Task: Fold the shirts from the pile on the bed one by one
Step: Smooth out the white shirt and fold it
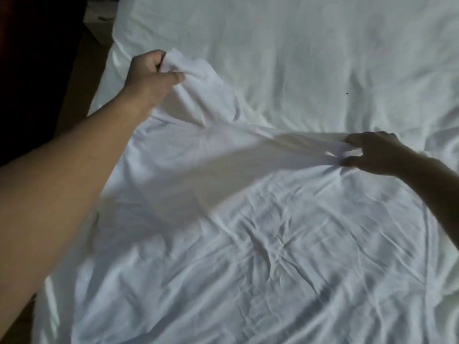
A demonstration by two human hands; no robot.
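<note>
Head view.

- Left hand (154, 75): fingers curled tight round a bunched corner of a thin, crumpled white shirt (223, 175), holding it lifted off the bed (298, 45), which has a pale white sheet.
- Right hand (372, 152): thumb and fingers pinch a second gather of the same cloth, low, close to the sheet.
- Between the two hands one edge of the shirt runs taut. The rest of the garment lies below that line, towards the person, spread flat but heavily creased.
- White on white: the outer edge of the shirt against the sheet is hard to trace. I cannot tell whether the hands hold shoulders, hem or sleeves.
- Beyond the hands is bare sheet. Outside the left hand the bed ends at a dark floor strip (29, 70).
- No pile of shirts is in frame.

Step, as judged: laying one shirt out flat, ahead of the first fold. No fold is visible yet.

Next move, as judged: pull both held points apart and away to take out the slack, and lower the raised left corner onto the sheet level with the right. The creases in the near part probably need smoothing before folding. Thin cloth will likely bunch if one side is released first.
</note>
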